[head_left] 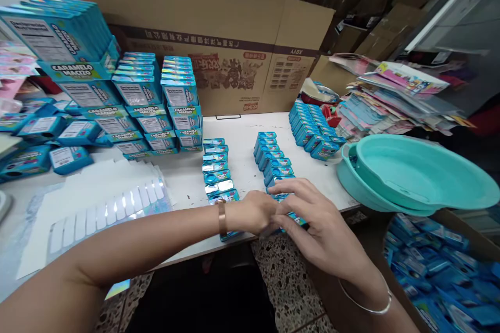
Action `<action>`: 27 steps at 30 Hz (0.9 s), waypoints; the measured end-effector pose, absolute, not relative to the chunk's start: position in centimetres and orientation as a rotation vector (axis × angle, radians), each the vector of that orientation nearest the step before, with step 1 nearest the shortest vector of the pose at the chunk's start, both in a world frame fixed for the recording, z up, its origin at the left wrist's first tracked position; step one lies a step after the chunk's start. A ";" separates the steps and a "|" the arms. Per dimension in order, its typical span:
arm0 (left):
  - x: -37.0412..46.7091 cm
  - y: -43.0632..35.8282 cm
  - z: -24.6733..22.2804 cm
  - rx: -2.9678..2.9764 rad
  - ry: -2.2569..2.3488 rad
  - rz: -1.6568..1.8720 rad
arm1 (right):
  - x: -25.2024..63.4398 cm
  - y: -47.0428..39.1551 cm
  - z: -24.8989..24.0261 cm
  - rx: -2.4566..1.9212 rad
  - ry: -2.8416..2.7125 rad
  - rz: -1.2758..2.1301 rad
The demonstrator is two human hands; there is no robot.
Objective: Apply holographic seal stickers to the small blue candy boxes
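My left hand [260,212], with a copper-coloured bracelet at its wrist, reaches across to the near end of the right row of small blue candy boxes [282,162]. Its fingers are closed together and blurred; whatever they pinch is hidden. Over the same row lies my right hand [318,221], fingers bent and apart, its thumb beside the left fingertips. It covers the nearest boxes. Left of this row stands another row of blue boxes [216,166], some with shiny silver strips on top. A sheet of shiny stickers [105,213] lies on white paper at the left.
Stacked display cartons [91,91] of blue boxes stand back left, before a cardboard panel [195,15]. More grouped boxes [314,127] sit back right. Turquoise basins [414,166] overhang the table's right edge, above a carton of loose blue packs [441,270]. Flat packaging [406,99] is piled behind.
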State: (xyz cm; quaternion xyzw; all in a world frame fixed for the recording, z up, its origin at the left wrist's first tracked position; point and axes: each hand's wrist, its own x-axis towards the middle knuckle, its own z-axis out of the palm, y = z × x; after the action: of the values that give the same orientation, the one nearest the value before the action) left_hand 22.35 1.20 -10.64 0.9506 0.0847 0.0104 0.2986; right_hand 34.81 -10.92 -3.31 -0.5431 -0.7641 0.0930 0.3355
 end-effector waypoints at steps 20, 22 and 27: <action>26.6 6.2 -12.2 1.703 0.708 0.211 | 41.8 -5.2 -12.7 -1.815 -1.178 0.100; 27.3 7.2 -13.7 1.804 0.744 0.186 | 42.0 -4.5 -13.9 -1.912 -1.225 0.023; 27.9 7.8 -16.3 1.896 0.785 0.109 | 42.3 -4.4 -15.7 -2.000 -1.291 -0.039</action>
State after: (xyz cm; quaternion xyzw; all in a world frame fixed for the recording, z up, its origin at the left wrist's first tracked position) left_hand 27.94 7.78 -16.34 0.7898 0.3270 0.0454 0.5170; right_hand 42.35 -4.37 -15.74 -0.7799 -0.5036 -0.0151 0.3713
